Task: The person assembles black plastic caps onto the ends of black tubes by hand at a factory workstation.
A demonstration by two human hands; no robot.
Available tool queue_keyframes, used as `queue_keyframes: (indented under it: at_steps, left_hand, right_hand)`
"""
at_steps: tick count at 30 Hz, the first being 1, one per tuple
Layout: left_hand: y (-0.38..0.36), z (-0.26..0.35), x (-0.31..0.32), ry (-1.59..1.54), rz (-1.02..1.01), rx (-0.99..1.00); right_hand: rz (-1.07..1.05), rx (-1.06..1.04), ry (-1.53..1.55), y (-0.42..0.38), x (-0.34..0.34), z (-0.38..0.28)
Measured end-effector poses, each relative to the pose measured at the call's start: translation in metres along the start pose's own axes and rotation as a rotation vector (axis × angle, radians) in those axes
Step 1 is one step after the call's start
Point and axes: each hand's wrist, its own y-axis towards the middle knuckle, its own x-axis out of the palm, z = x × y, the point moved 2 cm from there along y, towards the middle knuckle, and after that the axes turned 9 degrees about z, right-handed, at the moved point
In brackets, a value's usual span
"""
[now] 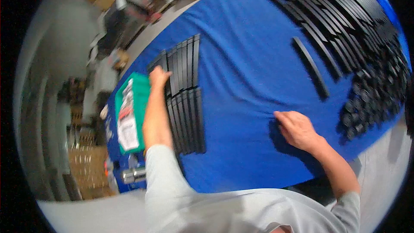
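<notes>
My left hand (159,77) reaches out to the far left, at the upper end of a row of black strips (184,67) beside a green bin. Its fingers touch or hover at the strips; what they hold, if anything, is too small to make out. Over the blue cloth (241,146), my right hand (297,130) hangs with its fingers curled together, and nothing plain shows in them. A lone black bar (310,67) lies on the cloth above and to the right of it. A second group of black strips (186,121) lies below the first.
The green bin (141,103) holds packets and papers. Many long black bars (327,13) lie at the upper right, with a pile of small black parts (373,97) below them. A metallic cylinder (134,175) is at the lower left. Boxes stand beyond the table.
</notes>
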Motion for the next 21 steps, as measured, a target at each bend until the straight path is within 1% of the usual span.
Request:
queue_keyframes:
  at_steps: [2,4,5,6,7,10,13,16,17,19,20,21]
  left_hand:
    - [-0.007,-0.001,-0.003,-0.171,0.096,0.069]
    - [-0.012,0.004,-0.012,-0.061,0.101,0.028]
    - [-0.019,0.020,-0.028,-0.015,0.109,0.015]
    - [-0.027,0.037,-0.039,-0.009,0.153,0.031]
    - [-0.031,0.056,-0.050,0.003,0.198,0.042]
    - [-0.056,0.130,-0.081,-0.210,0.172,0.211]
    - [-0.114,0.226,-0.121,-0.552,0.169,0.464]
    - [-0.196,0.324,-0.167,-0.887,0.036,0.673]
    - [-0.222,0.350,-0.175,-0.983,-0.012,0.757]
    - [-0.271,0.395,-0.190,-1.019,-0.145,0.901]
    - [-0.293,0.415,-0.195,-1.050,-0.166,0.987]
    - [-0.313,0.432,-0.197,-1.081,-0.189,1.071]
  right_hand:
    - [-0.004,-0.019,0.061,-0.007,0.003,0.005]
    - [-0.062,0.026,0.072,-0.010,0.002,0.004]
    - [-0.042,-0.010,0.030,-0.008,-0.002,0.002]
    - [-0.014,-0.070,0.001,-0.008,-0.003,0.001]
    - [-0.025,-0.081,-0.016,-0.011,-0.002,0.001]
    - [0.007,-0.149,-0.060,-0.014,0.000,0.003]
    - [0.053,-0.188,-0.060,-0.016,0.002,-0.005]
    - [0.087,-0.260,-0.056,-0.016,0.000,-0.017]
    - [0.052,-0.267,-0.052,-0.017,0.003,-0.021]
    - [-0.018,-0.286,-0.046,-0.021,0.012,-0.029]
    - [0.019,-0.299,-0.022,-0.025,0.016,-0.031]
    - [-0.024,-0.329,-0.082,-0.027,0.010,-0.037]
